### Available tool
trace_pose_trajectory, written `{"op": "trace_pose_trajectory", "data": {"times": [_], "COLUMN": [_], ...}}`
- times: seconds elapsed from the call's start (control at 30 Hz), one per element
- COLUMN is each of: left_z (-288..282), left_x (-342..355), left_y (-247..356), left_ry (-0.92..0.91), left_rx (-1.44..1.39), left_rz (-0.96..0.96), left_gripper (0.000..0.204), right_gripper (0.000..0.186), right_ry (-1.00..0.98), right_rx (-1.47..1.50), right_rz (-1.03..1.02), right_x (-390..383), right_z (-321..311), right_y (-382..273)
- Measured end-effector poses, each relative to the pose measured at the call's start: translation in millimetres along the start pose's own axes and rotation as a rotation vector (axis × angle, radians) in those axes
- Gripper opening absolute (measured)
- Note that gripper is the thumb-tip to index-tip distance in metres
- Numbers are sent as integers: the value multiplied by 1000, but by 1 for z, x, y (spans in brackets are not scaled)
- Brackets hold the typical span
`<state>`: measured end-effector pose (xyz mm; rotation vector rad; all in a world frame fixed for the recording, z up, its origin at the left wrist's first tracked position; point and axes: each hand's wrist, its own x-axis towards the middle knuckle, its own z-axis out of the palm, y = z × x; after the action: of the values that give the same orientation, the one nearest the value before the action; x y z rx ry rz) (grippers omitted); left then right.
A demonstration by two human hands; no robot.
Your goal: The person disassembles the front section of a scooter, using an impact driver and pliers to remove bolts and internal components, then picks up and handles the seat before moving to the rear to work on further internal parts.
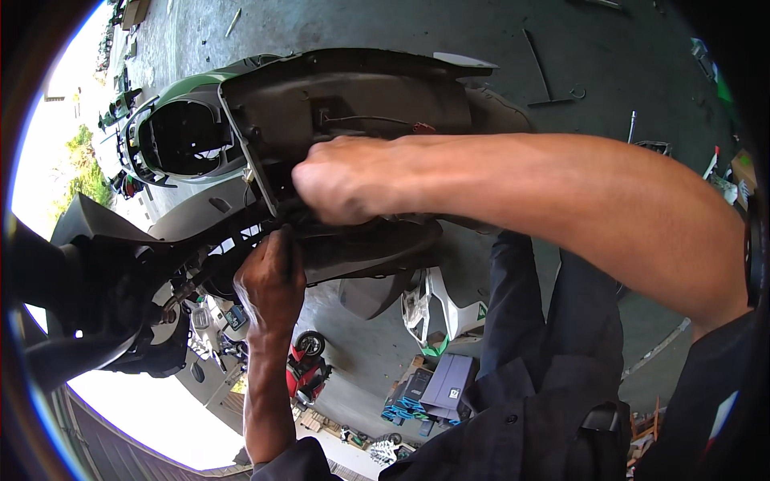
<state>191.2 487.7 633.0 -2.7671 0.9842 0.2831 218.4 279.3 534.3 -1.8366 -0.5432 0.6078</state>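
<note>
Fingers (pixel 306 178) look curled; whether clamped, I can't tell. I'd brace my left hand (pixel 270 279) below the dark panel (pixel 385 94), right hand (pixel 345 180) gentle.

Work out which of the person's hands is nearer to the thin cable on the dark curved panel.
Right. The right hand is just below the thin cable in the picture; the left hand is farther down and to the left.

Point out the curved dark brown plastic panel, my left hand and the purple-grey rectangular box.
Curved dark brown plastic panel (pixel 393 94): head view, its broad face.
Left hand (pixel 269 276): head view, its back.
Purple-grey rectangular box (pixel 446 378): head view, its flat face.
</note>
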Motion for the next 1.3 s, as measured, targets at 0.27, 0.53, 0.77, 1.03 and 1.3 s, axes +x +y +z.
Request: {"op": "trace_pose_trajectory", "data": {"times": [0.27,0.53,0.77,1.03,1.3], "left_z": [-3,-23,-55,28,45], "left_x": [3,-7,-64,-84,-156], "left_y": [6,61,119,146,107], "left_ry": [30,46,-64,377,854], "left_rx": [-40,-225,-447,-1434,-1496], "left_rz": [-53,-257,-390,-986,-1209], "left_gripper": [16,17,20,55,38], "right_gripper": [27,31,28,34,32], "right_ry": [205,314,338,73,111], "right_rx": [188,254,-10,-144,-159], "right_rz": [126,118,32,-207,-237], "right_x": [-73,-106,-75,-109,-63], "right_z": [29,52,40,78,86], "right_y": [40,32,13,-42,-27]}}
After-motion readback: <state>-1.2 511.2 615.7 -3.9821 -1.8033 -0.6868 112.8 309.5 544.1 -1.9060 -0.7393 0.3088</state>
